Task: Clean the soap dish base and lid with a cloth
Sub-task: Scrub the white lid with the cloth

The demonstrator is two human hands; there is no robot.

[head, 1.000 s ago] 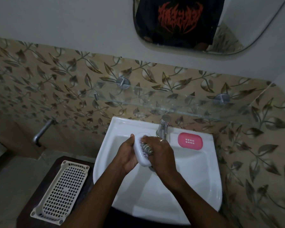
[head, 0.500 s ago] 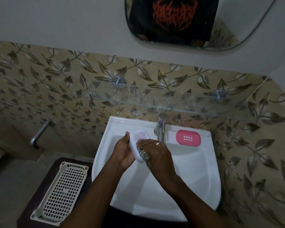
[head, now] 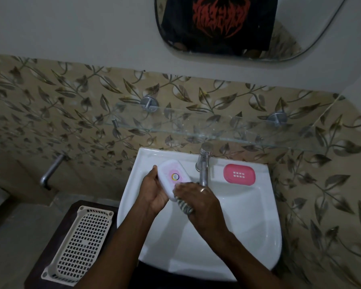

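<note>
Over the white washbasin (head: pixel 248 236), the left hand (head: pixel 154 192) grips a white soap dish lid (head: pixel 173 176) by its left long edge, thumb up at the far corner, tilting its top face with a round printed sticker toward the camera. The right hand (head: pixel 198 200) is clenched around a bunched striped cloth (head: pixel 184 206) and presses it against the lid's near right end; a ring shows on one finger. Both hands sit just left of the chrome tap (head: pixel 203 163), which rises from the basin's far ledge.

The pink soap dish base (head: pixel 239 174) lies flat on that ledge to the right of the tap, apart from the hands, with a small grid of white drain holes at its centre.

To the left of the basin, a cream perforated plastic tray (head: pixel 79 245) rests on a dark brown surface (head: pixel 71 209). Farther left, a metal spout (head: pixel 50 171) juts from the leaf-patterned wall tiles (head: pixel 50 105). A glass shelf (head: pixel 217 126) on two round metal brackets runs along the wall above the basin, and the lower edge of a mirror (head: pixel 311 34) hangs above it, reflecting a black shirt with a red print.
</note>
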